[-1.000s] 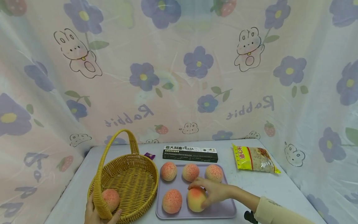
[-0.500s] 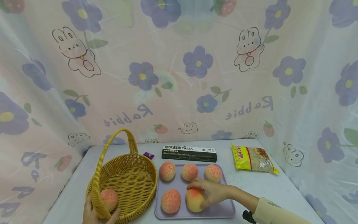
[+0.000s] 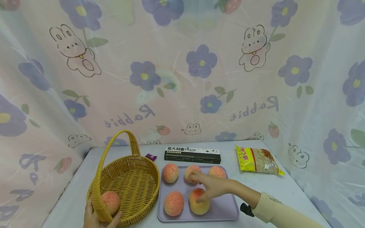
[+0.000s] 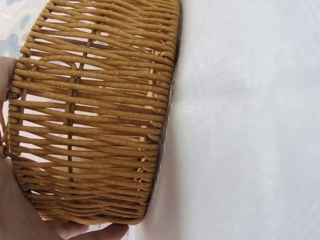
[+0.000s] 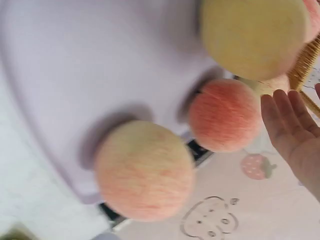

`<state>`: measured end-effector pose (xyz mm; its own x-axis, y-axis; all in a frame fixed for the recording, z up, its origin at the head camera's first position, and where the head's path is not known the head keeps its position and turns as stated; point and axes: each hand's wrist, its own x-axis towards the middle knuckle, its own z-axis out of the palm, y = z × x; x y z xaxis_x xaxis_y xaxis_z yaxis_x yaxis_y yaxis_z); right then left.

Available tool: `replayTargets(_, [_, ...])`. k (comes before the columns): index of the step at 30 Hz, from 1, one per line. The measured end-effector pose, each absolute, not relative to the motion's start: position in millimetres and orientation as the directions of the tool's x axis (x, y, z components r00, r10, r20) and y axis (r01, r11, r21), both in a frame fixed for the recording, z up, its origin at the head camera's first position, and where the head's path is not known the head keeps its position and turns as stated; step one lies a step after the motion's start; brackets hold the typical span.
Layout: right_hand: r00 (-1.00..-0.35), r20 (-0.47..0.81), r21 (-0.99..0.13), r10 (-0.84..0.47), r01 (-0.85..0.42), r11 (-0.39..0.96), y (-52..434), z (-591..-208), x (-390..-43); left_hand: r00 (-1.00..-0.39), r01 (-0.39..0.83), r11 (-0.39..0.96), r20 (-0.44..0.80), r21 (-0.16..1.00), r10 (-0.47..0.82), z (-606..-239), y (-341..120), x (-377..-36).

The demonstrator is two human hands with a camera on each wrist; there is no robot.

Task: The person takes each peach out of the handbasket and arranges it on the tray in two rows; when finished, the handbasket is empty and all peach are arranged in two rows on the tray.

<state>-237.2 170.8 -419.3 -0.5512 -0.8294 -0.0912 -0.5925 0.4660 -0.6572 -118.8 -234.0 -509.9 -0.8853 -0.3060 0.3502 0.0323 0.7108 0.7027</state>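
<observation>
Just now the right hand (image 3: pixel 212 187) hovers over the purple tray (image 3: pixel 225 213), fingers straight and spread, holding nothing; its fingertips reach toward the tray's far row while the palm sits above the near-right peach (image 3: pixel 199 205), which lies on the tray with its yellow side showing. Four other peaches share the tray: one near-left peach (image 3: pixel 173 203) and three in the far row (image 3: pixel 170 173). The left hand (image 3: pixel 97 218) grips the near rim of the wicker basket (image 3: pixel 137 164), which stands just left of the tray and already holds one peach (image 3: pixel 110 202) against its near wall; the left wrist view shows palm and fingertips cupping the woven wall, though how tightly they curl is hard to judge from so close. The main risk is a knock: the round peaches stand near one another, and a hand lowered carelessly between them could nudge one so that it rolls toward the tray's low lip, or over it. The basket's tall handle (image 3: pixel 114 152) arches over its left side, so anything carried from the tray has to cross the right rim rather than the handle side; catching that rim could tip the light basket unless the left hand steadies it. Beyond the tray lie a black pasta box (image 3: pixel 192 155) and, to its far right, a yellow snack bag (image 3: pixel 258 160), both well apart from the hands. Open table remains right of the tray, and the basket floor is mostly free.
</observation>
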Motion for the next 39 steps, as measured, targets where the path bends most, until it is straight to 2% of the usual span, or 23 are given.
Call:
replayTargets(3, [-0.494,-0.035,-0.664,-0.869,-0.638,0.390,150.2,-409.2,-242.1,-0.884,0.028,0.707,0.347,0.706,-0.312,-510.5,-234.5,-119.1])
replayTargets(8, [-0.401,0.006,-0.579,-0.916,-0.748,0.323,108.2,-399.4,-246.2,-0.877,0.037,0.719,0.367,0.694,-0.310,-511.1,-233.7,-118.9])
replayTargets(15, [-0.297,-0.017,-0.482,-0.955,-0.834,0.268,49.7,-387.4,-242.5,-0.868,0.063,0.738,0.402,0.672,-0.292,-513.1,-234.8,-120.4])
replayTargets(20, [-0.245,-0.034,-0.472,-0.969,-0.851,0.231,13.1,-381.0,-241.8,-0.869,0.056,0.751,0.402,0.658,-0.287,-513.2,-234.6,-120.1])
replayTargets(23, [-0.237,-0.034,-0.480,-0.971,-0.848,0.224,-6.9,-376.5,-244.6,-0.875,0.032,0.758,0.385,0.652,-0.294,-512.8,-235.9,-119.7])
replayTargets(30, [-0.270,-0.022,-0.476,-0.963,-0.844,0.248,-48.4,-376.6,-257.0,-0.900,-0.007,0.761,0.328,0.649,-0.288,-512.2,-239.0,-120.3])
replayTargets(35, [-0.292,-0.058,-0.461,-0.955,-0.840,0.285,-73.2,-377.4,-257.9,-0.885,0.016,0.764,0.366,0.645,-0.289,-515.4,-237.7,-120.8])
replayTargets(39, [-0.296,-0.099,-0.457,-0.950,-0.835,0.308,-91.8,-379.5,-255.1,-0.850,0.066,0.781,0.444,0.621,-0.282,-519.2,-236.5,-121.6])
